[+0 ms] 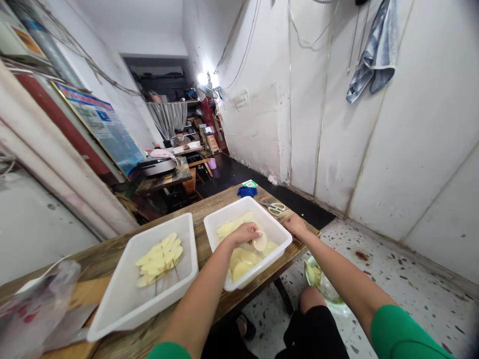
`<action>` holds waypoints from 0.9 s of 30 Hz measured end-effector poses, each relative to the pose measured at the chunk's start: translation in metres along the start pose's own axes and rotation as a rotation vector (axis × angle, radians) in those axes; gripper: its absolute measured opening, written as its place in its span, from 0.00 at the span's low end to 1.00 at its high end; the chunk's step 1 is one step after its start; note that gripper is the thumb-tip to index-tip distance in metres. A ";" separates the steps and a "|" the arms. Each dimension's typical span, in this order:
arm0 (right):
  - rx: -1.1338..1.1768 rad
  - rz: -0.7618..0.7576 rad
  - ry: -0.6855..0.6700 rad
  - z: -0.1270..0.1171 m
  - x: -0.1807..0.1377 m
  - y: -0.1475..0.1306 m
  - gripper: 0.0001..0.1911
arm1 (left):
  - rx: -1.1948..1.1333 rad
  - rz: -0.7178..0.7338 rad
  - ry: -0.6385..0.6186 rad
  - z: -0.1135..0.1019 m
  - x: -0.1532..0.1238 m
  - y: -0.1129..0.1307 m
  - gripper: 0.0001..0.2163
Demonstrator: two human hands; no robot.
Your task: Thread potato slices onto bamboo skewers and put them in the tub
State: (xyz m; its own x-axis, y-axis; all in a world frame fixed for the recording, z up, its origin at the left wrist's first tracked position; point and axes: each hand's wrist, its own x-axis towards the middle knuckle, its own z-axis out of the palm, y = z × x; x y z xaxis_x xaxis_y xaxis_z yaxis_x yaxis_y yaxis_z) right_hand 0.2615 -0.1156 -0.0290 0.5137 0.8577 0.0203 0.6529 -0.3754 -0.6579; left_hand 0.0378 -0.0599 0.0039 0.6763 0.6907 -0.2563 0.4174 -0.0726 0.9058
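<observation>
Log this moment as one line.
left hand: holds pale-yellow oval slice; beneath: rightmost white plastic tub; right hand: at corner of brown wooden table, grasp unclear

Left hand (244, 233) partly covers potato slice (261, 242). Right hand (295, 225): grip indiscernible. Plastic bag (47, 301), left of both hands: cropped.

Green short sleeves (404, 329); black shorts (314, 331); dark footwear (250, 328).

No words can be read; the poster (108, 127) at left has lettering across its top, too blurred to make out; the card (250, 184) on the table (204, 249) bears a square code, its print illegible.
</observation>
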 end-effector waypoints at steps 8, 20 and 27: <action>0.167 -0.197 0.219 -0.040 -0.022 -0.023 0.17 | -0.631 -0.055 0.339 -0.003 0.005 0.010 0.10; -0.486 -0.549 0.116 -0.018 -0.121 -0.066 0.10 | -1.303 0.078 0.515 -0.016 0.011 0.021 0.06; -0.485 -0.449 -0.059 -0.020 -0.113 -0.085 0.10 | -1.236 0.111 0.616 -0.011 0.012 0.021 0.07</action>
State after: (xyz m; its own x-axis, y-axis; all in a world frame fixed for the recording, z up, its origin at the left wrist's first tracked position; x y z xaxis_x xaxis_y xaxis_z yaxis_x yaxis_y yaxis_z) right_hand 0.1591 -0.1878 0.0401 0.1106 0.9804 0.1630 0.9802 -0.0805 -0.1809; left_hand 0.0475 -0.0452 0.0234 0.1607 0.9499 -0.2681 -0.6428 0.3068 0.7019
